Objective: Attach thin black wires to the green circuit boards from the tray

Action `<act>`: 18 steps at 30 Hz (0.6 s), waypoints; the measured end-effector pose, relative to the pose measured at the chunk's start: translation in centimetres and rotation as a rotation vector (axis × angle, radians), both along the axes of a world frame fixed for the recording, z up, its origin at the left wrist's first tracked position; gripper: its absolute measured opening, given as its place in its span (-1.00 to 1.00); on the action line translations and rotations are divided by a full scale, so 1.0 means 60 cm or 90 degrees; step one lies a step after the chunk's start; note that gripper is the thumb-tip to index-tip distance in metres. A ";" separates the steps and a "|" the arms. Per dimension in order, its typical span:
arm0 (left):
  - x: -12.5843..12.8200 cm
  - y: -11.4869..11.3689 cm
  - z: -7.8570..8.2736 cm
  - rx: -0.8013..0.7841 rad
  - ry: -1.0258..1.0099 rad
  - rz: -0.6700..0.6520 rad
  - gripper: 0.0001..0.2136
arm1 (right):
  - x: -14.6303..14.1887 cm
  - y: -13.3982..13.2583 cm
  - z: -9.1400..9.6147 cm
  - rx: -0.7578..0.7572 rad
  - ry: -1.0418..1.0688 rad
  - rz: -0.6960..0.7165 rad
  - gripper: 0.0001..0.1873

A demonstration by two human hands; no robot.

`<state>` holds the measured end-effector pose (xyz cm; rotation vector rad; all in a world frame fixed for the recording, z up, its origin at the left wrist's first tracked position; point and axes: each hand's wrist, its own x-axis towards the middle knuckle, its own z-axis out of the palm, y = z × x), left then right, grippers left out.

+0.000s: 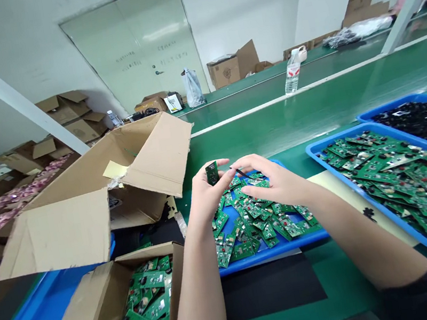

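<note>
My left hand [205, 196] is closed on a small green circuit board [212, 173], held upright between thumb and fingers above a blue tray [276, 250]. That tray holds a heap of several green circuit boards [262, 222]. My right hand [275, 180] hovers just right of the board, fingers pinched on a thin dark part [241, 173] pointing toward the board. Both hands are over the tray's far end.
A large open cardboard box [94, 200] stands at left, and a smaller box of green boards [144, 311] sits near me. At right is a blue tray of boards [398, 174], behind it a tray of black parts [426, 118]. A water bottle [291, 74] stands on the green belt.
</note>
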<state>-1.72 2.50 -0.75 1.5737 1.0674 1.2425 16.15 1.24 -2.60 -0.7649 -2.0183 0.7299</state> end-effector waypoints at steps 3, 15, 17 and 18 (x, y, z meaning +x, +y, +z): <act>-0.001 -0.002 0.003 0.016 0.014 -0.017 -0.78 | 0.002 0.001 -0.001 -0.019 -0.001 0.011 -0.59; 0.001 -0.005 0.008 0.008 0.016 -0.017 -0.80 | 0.003 -0.007 0.006 -0.064 0.028 -0.022 -0.62; 0.003 -0.005 0.007 0.003 0.011 -0.014 -0.81 | 0.002 -0.008 0.006 -0.071 0.028 -0.012 -0.60; 0.003 -0.005 0.007 0.001 0.010 -0.014 -0.80 | 0.002 -0.009 0.006 -0.073 0.027 -0.008 -0.59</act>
